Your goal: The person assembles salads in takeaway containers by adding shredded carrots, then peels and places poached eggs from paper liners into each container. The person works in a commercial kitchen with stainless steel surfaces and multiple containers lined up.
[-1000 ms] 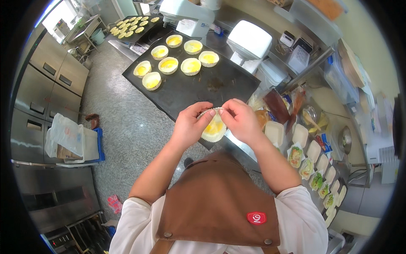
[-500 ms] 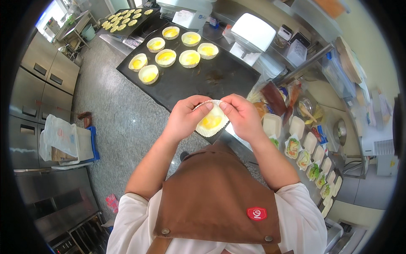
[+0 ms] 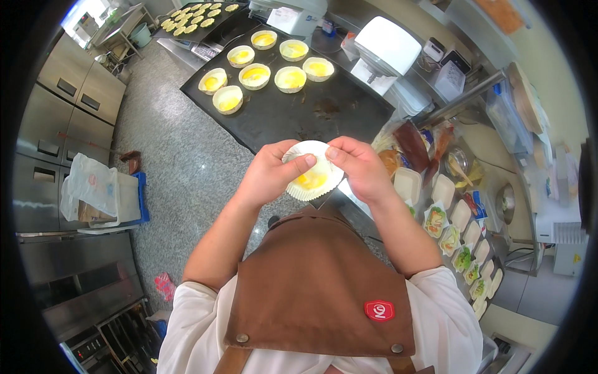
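A pleated paper baking cup [image 3: 316, 172] containing yellow filling is held at the centre of the frame. Its left side is gripped by the left hand [image 3: 269, 171], its right side by the right hand [image 3: 365, 169]. Eight filled baking cups [image 3: 255, 76] are carried on the black baking tray [image 3: 280, 119], upper centre.

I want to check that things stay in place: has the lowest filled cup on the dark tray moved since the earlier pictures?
No. Against the left corner of the dark tray, the lowest filled cup shows no clear shift either way.
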Demonstrator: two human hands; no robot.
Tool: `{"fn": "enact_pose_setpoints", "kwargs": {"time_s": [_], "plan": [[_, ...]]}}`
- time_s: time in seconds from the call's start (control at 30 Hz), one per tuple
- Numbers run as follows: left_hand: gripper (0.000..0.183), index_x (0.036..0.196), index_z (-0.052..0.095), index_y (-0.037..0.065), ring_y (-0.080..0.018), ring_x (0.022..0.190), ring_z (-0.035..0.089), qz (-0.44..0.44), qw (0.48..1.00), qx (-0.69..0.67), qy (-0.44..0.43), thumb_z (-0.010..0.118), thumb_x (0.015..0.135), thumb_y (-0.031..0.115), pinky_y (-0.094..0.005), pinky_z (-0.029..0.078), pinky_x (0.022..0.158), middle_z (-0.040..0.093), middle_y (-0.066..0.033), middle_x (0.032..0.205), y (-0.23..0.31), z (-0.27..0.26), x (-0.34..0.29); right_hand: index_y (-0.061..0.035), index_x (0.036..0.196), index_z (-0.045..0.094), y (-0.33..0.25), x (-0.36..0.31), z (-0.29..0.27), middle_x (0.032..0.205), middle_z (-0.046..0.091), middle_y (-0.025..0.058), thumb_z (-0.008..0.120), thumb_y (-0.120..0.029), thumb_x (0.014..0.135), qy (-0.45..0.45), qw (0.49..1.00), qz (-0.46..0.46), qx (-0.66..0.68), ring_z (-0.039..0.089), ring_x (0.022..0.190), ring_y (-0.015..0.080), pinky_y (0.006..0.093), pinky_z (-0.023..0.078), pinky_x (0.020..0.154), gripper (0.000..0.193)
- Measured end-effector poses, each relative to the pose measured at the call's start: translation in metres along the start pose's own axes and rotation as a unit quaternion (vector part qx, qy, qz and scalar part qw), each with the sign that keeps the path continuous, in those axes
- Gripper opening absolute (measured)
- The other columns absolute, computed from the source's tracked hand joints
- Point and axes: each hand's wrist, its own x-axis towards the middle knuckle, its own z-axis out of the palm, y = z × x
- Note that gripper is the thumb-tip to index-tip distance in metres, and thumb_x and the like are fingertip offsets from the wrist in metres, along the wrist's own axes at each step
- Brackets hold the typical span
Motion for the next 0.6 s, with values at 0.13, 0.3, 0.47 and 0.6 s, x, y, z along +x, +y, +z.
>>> {"fn": "enact_pose_setpoints", "kwargs": {"time_s": [0.13,0.3,0.47,0.6], "plan": [[0.02,0.106,0.073,-0.002,-0.0105,0.083,0.068,0.006,1.0,0.022,0.01,0.076,0.093,0.013,-0.0268,0.055,0.073,0.074,-0.0054,0.092,0.002,0.002,0.0,0.0002,0.104,0.07,-0.003,0.0,0.0,0.093,0.067,-0.0001,0.061,-0.016,0.104,-0.011,0.975,-0.051,-0.217,0.059,0.084,0.0073,0.0244,0.048,0.077,0.019],[0.022,0.107,0.073,-0.003,-0.0114,0.083,0.069,-0.008,0.999,0.045,-0.002,0.078,0.09,0.01,-0.027,0.055,0.073,0.074,-0.0059,0.094,-0.003,0.001,-0.006,0.0005,0.106,0.069,0.004,-0.004,-0.004,0.098,0.07,0.0034,0.062,-0.016,0.103,-0.046,0.997,0.06,0.034,0.064,0.088,0.0107,0.0278,0.052,0.081,0.018],[0.023,0.109,0.072,-0.003,-0.0114,0.084,0.069,0.011,0.999,-0.021,-0.032,0.078,0.09,0.009,-0.0269,0.055,0.074,0.075,-0.006,0.097,-0.008,0.004,-0.008,-0.0007,0.105,0.069,0.008,-0.008,-0.001,0.099,0.07,0.0046,0.063,-0.015,0.102,-0.039,0.966,0.123,0.225,0.065,0.091,0.013,0.03,0.053,0.083,0.016],[0.023,0.109,0.072,-0.003,-0.012,0.085,0.069,0.002,1.0,0.025,0.008,0.078,0.09,0.009,-0.027,0.055,0.075,0.075,-0.0064,0.098,-0.007,0.002,-0.008,0.0019,0.106,0.07,0.002,-0.011,0.001,0.095,0.07,0.0034,0.063,-0.017,0.102,0.003,0.998,0.054,-0.032,0.064,0.087,0.0122,0.0281,0.051,0.08,0.02]]}}
